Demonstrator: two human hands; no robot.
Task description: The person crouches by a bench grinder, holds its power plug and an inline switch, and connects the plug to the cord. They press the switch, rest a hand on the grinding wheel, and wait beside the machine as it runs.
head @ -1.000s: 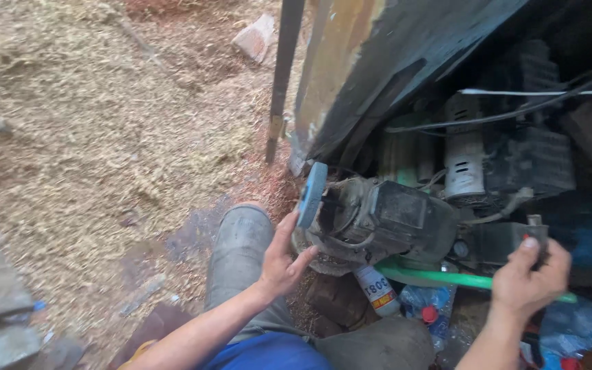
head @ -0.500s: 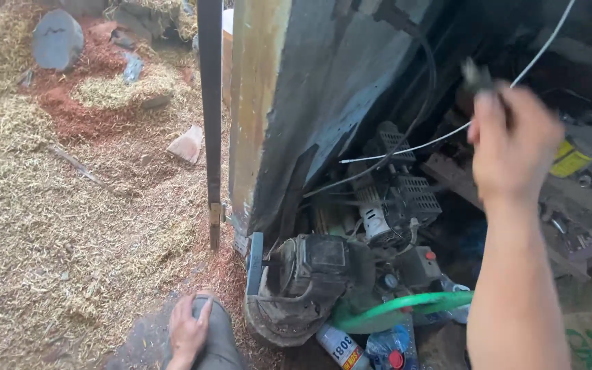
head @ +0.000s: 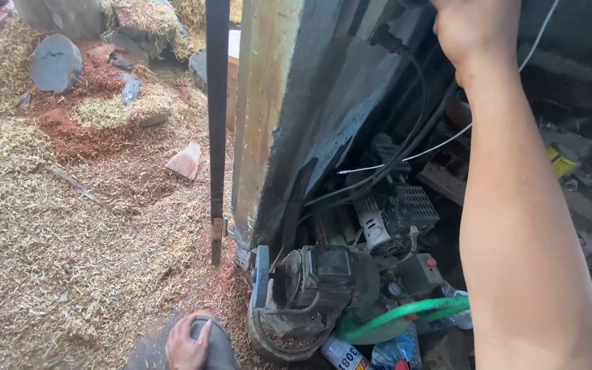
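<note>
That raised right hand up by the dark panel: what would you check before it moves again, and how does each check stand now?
1. Right hand grip: cannot tell; fingers run past the top edge.
2. White cable free of the forearm: cannot tell; it passes behind it.
3. Left hand steady: ok; resting on the knee.
4. Grinder at rest: ok; lying untouched among the clutter.
5. Green hose free of both hands: ok; lying low beside the grinder.
</note>
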